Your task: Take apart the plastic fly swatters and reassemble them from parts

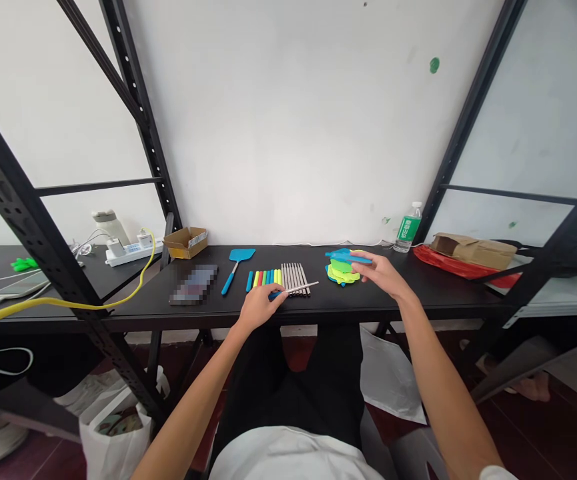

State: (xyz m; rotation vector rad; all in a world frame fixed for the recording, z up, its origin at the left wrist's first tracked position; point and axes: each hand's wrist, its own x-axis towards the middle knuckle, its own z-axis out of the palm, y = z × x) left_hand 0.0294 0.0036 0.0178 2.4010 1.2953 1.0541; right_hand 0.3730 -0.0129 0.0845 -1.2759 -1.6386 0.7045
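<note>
My left hand (261, 305) is closed at the near edge of the black table. A thin pale metal rod (304, 288) juts rightward from its fingers, with a bit of blue handle showing. Under that rod lies a row of similar metal rods (291, 273). Just left of them are several coloured handles (263, 277) in blue, yellow, red and green. My right hand (381, 272) pinches a flat blue spatula head (341, 255) over a pile of green and yellow spatula heads (342, 272). A whole blue spatula (238, 263) rests farther left.
A blurred-out phone-like slab (193, 285) and an open cardboard box (186, 243) lie on the left. At the right back stands a water bottle (408, 229), near a brown carton (473, 251) on red material. Black shelf posts (473, 113) flank the table; a yellow cable (68, 301) crosses the left side.
</note>
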